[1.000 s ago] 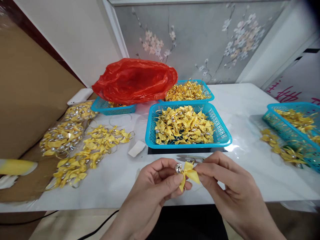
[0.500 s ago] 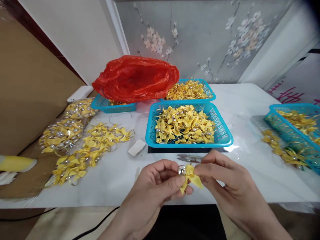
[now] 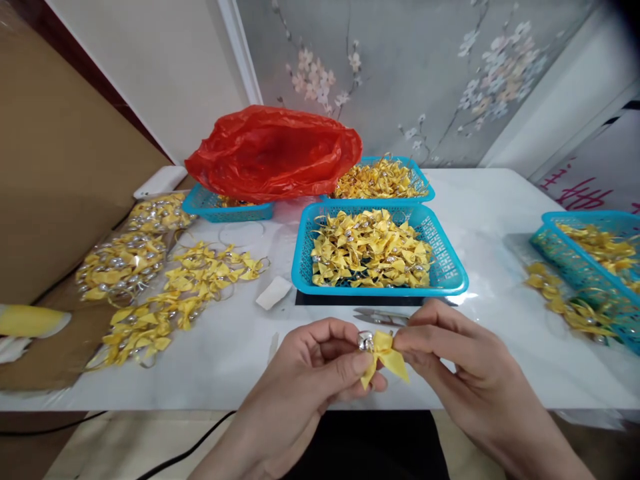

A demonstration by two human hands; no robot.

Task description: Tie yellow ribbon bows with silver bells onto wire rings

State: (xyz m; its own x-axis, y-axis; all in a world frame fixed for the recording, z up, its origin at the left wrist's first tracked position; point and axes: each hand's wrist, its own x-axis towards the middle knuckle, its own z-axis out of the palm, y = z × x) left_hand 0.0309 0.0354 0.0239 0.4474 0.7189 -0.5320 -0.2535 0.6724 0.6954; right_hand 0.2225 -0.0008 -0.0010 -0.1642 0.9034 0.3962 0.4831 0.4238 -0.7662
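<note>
Small yellow satin ribbon bow (image 3: pixel 384 357) with a silver jingle bell (image 3: pixel 365 342) at its knot: pinched between both hands just above the near edge of the white glossy table (image 3: pixel 500 220), in front of the nearest basket. Left hand (image 3: pixel 313 373) closed on the bow's left side, thumb and forefinger near the bell; right hand (image 3: pixel 465 373) gripping the right loop with thumb and forefinger. Other fingers curled loosely.

Probably best handled with light fingertip pressure, since slick, thin ribbon creases and slips easily. Better to steady the piece at the knot than at the tails, and to keep the round, hard bell facing up, in sight.

Small metal thread snips (image 3: pixel 383 316) flat on the table just beyond the hands. Behind them, a turquoise perforated plastic basket (image 3: pixel 450 267), rectangular, heaped with matching yellow bows. A second such basket (image 3: pixel 423 190) further back, a third (image 3: pixel 225 210) under a crumpled, translucent red plastic bag (image 3: pixel 273 153), a fourth (image 3: pixel 565 247) at the right edge. Loose clusters of yellow bows on thin wire rings (image 3: pixel 170 300) spread on the table's left, shiny silver bells among them. A small white pad (image 3: pixel 273 293) near the central basket.
</note>
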